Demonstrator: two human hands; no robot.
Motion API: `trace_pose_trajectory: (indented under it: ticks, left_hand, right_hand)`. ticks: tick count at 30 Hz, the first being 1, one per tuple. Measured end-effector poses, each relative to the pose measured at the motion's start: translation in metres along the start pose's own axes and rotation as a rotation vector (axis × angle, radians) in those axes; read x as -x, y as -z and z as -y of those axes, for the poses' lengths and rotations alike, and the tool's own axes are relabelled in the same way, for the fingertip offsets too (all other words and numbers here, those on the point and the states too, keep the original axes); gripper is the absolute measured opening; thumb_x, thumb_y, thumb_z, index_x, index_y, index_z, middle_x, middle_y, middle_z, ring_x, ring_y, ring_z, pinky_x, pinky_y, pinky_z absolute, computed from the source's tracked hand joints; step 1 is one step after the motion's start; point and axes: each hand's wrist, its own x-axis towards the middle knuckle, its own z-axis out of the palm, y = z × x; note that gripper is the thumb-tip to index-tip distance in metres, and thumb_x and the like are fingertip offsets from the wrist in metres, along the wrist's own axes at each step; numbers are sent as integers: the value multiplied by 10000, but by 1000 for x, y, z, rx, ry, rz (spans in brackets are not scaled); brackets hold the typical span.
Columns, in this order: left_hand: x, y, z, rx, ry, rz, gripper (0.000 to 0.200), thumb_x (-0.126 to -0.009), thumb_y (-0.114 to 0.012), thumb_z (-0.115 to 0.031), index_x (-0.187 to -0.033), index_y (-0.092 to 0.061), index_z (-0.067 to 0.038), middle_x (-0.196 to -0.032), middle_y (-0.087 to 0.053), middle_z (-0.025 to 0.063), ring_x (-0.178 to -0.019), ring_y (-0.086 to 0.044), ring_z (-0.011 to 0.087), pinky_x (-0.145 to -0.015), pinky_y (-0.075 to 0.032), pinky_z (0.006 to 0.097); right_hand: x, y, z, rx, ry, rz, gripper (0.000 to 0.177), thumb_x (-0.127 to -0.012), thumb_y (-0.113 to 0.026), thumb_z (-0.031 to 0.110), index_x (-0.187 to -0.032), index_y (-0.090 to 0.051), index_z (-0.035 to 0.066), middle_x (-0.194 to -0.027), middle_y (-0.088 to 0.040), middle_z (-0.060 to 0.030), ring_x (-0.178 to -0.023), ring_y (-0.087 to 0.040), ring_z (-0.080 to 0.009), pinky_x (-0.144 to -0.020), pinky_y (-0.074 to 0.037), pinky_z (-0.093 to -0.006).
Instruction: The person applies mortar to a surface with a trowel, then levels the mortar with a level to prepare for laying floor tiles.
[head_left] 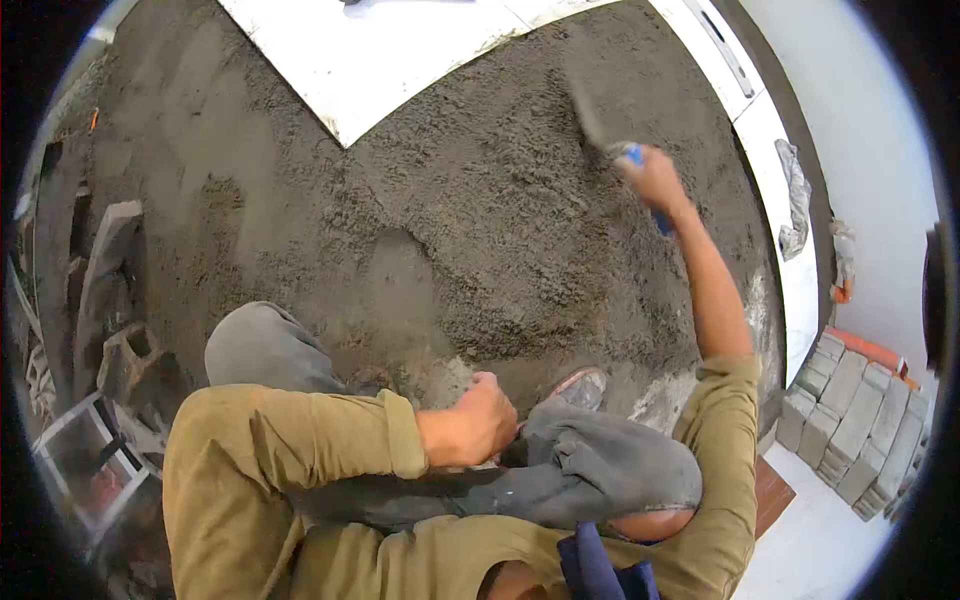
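Note:
My right hand [655, 182] is closed round the blue handle of a trowel [588, 112], whose blurred blade points up and away over the grey mortar [510, 190]. Rough, lumpy mortar lies below and left of the blade. My left hand [484, 420] is closed in a fist near my bent knee, above the grey trouser leg; what it holds, if anything, is hidden. White tiles [350, 60] end in a corner at the top, beside the mortar.
A strip of white tile [765, 150] runs down the right, with a crumpled plastic bag [793, 200] on it. Grey blocks [855, 415] are stacked at the lower right. Broken blocks [135, 360] and a metal frame [85, 460] stand at the left.

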Motion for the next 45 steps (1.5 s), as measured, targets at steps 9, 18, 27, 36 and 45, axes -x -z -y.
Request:
trace_pose_trajectory:
  ticks: [9, 18, 27, 36, 45]
  left_hand:
    - [3, -14, -4, 70, -63, 94, 290, -910, -575, -271, -1112, -721, -123, -1090, -717, 79, -987, -669, 296, -855, -446, 560]
    - [3, -17, -13, 88, -68, 83, 343, -885, -624, -270, -1181, -696, -112, -1142, -698, 97, -1035, -644, 332, -868, -435, 583]
    - [10, -16, -19, 72, -96, 124, 292, -930, -538, -229, -1119, -706, -82, -1046, -717, 102, -946, -672, 309, -835, -454, 546]
    - [7, -27, -25, 84, -44, 202, 391, -968, -502, -272, -1284, -615, -71, -1113, -696, 122, -1004, -652, 326, -846, -445, 538]
    - [16, -18, -24, 13, -50, 161, 386, -944, -527, -279, -1257, -632, -80, -1097, -705, 98, -981, -652, 311, -872, -439, 539]
  right_hand:
    - [39, -35, 27, 191, -26, 201, 404, -845, -646, 411, -1123, -661, 119, -1035, -683, -227, -970, -649, -432, -841, -526, -506]
    - [80, -54, -39, 124, -125, -82, 463, -867, -646, 414, -1017, -632, -24, -893, -669, -292, -872, -656, -460, -765, -523, -510]
    - [112, -97, 132, 15, 154, 116, 425, -891, -643, 371, -1016, -578, -30, -846, -661, -301, -807, -648, -488, -718, -518, -555]
    - [34, -98, 141, 253, 177, 168, 450, -905, -597, 416, -1044, -565, -11, -893, -670, -303, -866, -648, -489, -765, -518, -551]
    - [38, -51, 148, 170, 457, 277, 353, -927, -612, 377, -1046, -538, 53, -863, -664, -246, -831, -639, -462, -703, -503, -518]
